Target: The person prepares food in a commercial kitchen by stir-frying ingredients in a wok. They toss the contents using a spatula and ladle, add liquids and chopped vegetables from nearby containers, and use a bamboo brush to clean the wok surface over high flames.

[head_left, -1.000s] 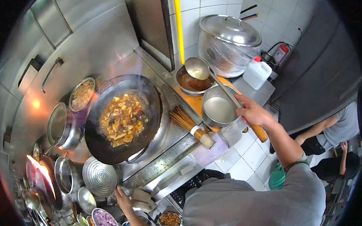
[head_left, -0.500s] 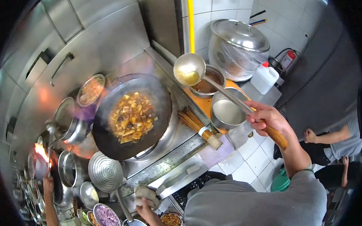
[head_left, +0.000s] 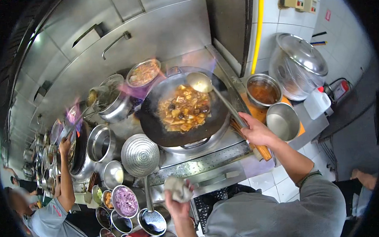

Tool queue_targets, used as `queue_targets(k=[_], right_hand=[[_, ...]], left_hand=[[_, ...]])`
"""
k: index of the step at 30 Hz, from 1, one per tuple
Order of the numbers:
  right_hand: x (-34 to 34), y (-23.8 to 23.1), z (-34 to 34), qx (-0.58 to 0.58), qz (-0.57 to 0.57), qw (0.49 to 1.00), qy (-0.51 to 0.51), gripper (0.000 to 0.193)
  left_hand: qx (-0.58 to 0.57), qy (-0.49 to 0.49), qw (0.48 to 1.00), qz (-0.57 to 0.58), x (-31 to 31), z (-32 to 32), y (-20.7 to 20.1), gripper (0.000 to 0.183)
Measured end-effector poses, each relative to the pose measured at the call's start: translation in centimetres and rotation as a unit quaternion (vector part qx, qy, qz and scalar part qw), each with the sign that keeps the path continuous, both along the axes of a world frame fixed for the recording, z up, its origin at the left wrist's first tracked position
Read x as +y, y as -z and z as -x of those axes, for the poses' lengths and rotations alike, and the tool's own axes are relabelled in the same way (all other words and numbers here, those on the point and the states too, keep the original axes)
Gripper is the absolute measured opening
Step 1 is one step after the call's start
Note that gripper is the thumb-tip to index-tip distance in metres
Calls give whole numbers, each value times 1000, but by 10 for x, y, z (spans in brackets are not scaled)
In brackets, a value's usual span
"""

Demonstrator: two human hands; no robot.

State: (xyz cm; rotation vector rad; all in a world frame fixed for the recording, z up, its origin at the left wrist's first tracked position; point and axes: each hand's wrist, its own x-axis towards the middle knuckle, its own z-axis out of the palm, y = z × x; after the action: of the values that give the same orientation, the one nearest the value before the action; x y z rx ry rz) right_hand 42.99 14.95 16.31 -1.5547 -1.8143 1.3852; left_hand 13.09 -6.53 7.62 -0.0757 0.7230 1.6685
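Observation:
My right hand [head_left: 260,132] is wrapped round the wooden handle of a long metal ladle [head_left: 226,102]. Its bowl, with some yellowish liquid in it, hangs over the far right part of a dark wok [head_left: 156,130]. Inside the wok lies a steaming brown dish [head_left: 183,109] of chopped pieces in sauce. My left hand [head_left: 179,208] grips a bunched grey cloth [head_left: 177,188] in front of the stove edge, apart from the wok. A bamboo wok brush [head_left: 236,127] lies partly hidden behind my right hand.
A perforated strainer [head_left: 140,155] rests left of my cloth. Nearby stand a bowl of sliced purple onion [head_left: 125,202] and several sauce bowls. Right of the wok are a pot of brown liquid [head_left: 263,91], a pale pot [head_left: 282,121] and a lidded stockpot [head_left: 302,58]. A co-worker [head_left: 55,217] works at the left.
The ladle has swung left and down from beside the pots to over the wok. My left hand has lifted the cloth off the stove's front edge. The view has turned left.

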Motion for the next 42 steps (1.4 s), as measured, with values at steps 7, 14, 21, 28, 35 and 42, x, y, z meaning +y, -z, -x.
queue_targets(k=[7, 14, 21, 28, 35, 42], right_hand=[[38, 13, 30, 61, 67, 994, -68, 64], [4, -19, -58, -141, -99, 980, -95, 63], [56, -72, -114, -164, -180, 942, -231, 62], [77, -44, -85, -173, -252, 899, -312, 57], [52, -52, -92, -281, -295, 878, -251, 58], [62, -83, -73, -201, -200, 903, -323, 59]], left_hand=[[13, 126, 991, 41, 129, -20, 10, 60], [66, 165, 980, 90, 173, -33, -47, 43], [56, 139, 984, 93, 167, -59, -12, 23], [53, 163, 983, 69, 167, -59, 0, 28], [108, 117, 981, 107, 104, -71, -31, 24], [47, 157, 984, 69, 160, -50, -23, 25]])
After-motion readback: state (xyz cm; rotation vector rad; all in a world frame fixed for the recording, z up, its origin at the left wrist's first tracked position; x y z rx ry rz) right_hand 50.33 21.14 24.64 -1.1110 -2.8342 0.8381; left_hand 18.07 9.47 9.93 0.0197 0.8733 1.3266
